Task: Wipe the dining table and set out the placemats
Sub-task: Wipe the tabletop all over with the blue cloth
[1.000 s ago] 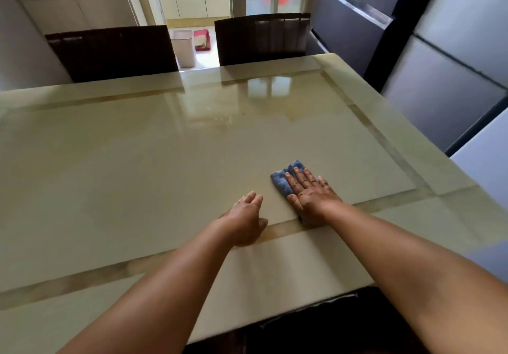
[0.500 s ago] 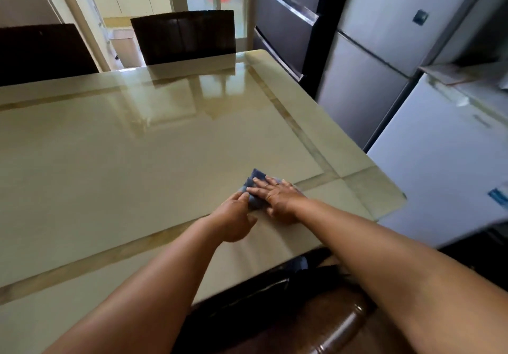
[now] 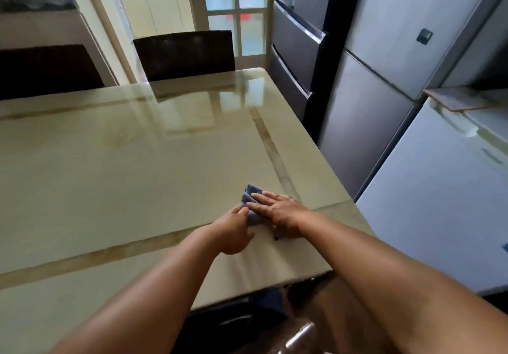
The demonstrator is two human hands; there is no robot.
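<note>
A small blue cloth (image 3: pixel 252 194) lies on the glossy beige dining table (image 3: pixel 115 172), near its right edge. My right hand (image 3: pixel 279 212) is pressed flat on the cloth and covers most of it. From the left, my left hand (image 3: pixel 233 231) meets it, its fingertips pinching the cloth's near-left edge. The two hands touch. No placemat is in view.
Two dark chairs (image 3: pixel 184 54) (image 3: pixel 46 70) stand at the table's far side. Grey refrigerators (image 3: pixel 384 84) and a white appliance (image 3: pixel 439 188) stand close along the right edge. A dark chair seat (image 3: pixel 247 323) sits below the near edge. A glazed door (image 3: pixel 236 12) is behind.
My view has swung to the right, bringing the appliances in. My left hand has moved right to the cloth and taken its edge, while my right hand has stayed on the cloth.
</note>
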